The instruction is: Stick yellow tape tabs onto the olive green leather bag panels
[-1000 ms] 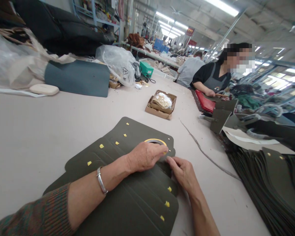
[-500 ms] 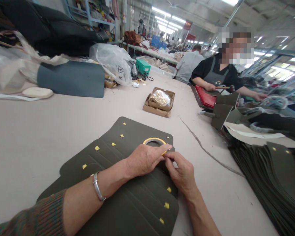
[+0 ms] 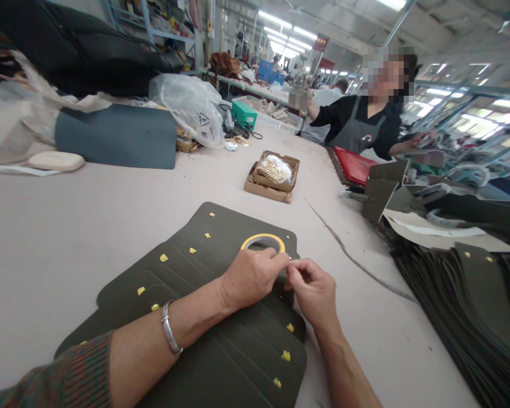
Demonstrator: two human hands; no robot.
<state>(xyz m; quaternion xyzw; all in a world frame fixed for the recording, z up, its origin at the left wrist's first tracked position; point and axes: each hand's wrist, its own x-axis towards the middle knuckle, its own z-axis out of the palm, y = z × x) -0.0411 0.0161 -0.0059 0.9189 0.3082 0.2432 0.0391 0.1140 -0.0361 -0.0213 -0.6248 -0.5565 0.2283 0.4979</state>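
Observation:
My left hand [image 3: 253,275] is closed around a roll of yellow tape [image 3: 263,238], whose ring shows beyond the knuckles. Fingertips of my right hand [image 3: 312,289] are pinched together right beside the roll, touching the left fingers; whatever lies between them is too small to make out. Both hands are over dark olive panels [image 3: 221,351] stacked unevenly on the table. Several small bits of yellow tape [image 3: 164,258] stick to the panels along their left and right edges.
A cardboard box [image 3: 274,175] with gold-coloured pieces stands beyond the panels. Many dark olive strips [image 3: 442,306] lie at the right. A cord [image 3: 344,243] crosses the table [image 3: 123,209]. At the far side a co-worker [image 3: 365,124] stands by a red piece [image 3: 352,164].
My left fingers have curled in tighter and the tape roll has shifted slightly up and left. The co-worker has raised one arm, now holding up a blurred object.

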